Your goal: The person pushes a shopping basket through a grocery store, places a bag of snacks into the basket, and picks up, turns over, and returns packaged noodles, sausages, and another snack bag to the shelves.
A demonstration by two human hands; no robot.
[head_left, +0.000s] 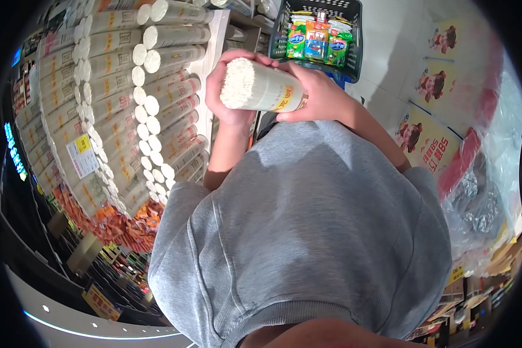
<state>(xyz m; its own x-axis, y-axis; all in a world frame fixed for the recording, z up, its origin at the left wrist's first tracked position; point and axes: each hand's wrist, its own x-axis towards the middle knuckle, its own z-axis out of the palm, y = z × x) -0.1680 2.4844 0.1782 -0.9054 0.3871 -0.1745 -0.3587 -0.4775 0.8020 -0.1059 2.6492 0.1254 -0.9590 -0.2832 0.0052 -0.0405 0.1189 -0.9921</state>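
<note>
Both hands hold a paper-wrapped bundle of dried noodles in front of the chest. Its white cut end faces left, and yellow and red print shows on the wrapper near the other end. My left hand wraps around the white end, its fingers reaching over the top. At the printed end, my right hand is closed around the bundle, thumb underneath. Left of the hands, many similar noodle bundles are stacked in rows, white ends showing.
A dark shopping basket with green and blue packets stands beyond the hands. A price tag hangs on the noodle stack. Orange packets lie beside it. Printed posters and clear plastic wrap are to the right.
</note>
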